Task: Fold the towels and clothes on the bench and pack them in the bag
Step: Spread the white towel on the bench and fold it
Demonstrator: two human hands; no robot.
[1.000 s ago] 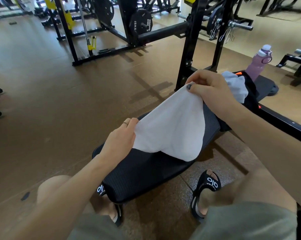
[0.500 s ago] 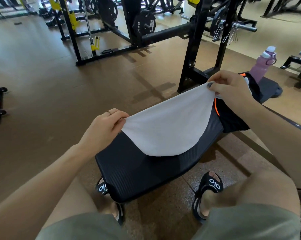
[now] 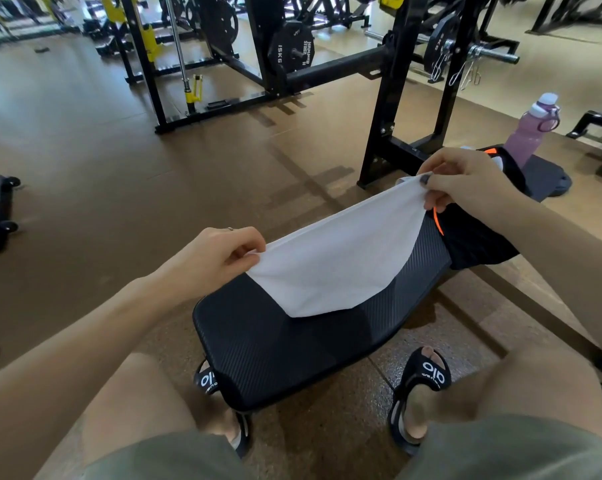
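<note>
- Stretching between both hands, a white towel (image 3: 337, 261) hangs over the black bench (image 3: 278, 355), its lower fold sagging onto the pad.
- The left hand (image 3: 216, 258) pinches the near corner.
- The right hand (image 3: 465, 181) pinches the far corner, raised higher.
- Black clothes with orange trim (image 3: 472, 237) lie on the bench beyond the towel.
- A purple bottle (image 3: 531, 129) stands past them.

**Black padded table and its load**

I see the table (image 3: 278, 348) running from near centre away to the far right, its ribbed black pad bare at the near end. A white towel (image 3: 330, 271) hangs over the middle, its lower edge drooping onto the pad. Farther right, dark clothing with orange trim (image 3: 472, 237) lies on it. At the far end a purple bottle (image 3: 529, 131) stands upright.
</note>
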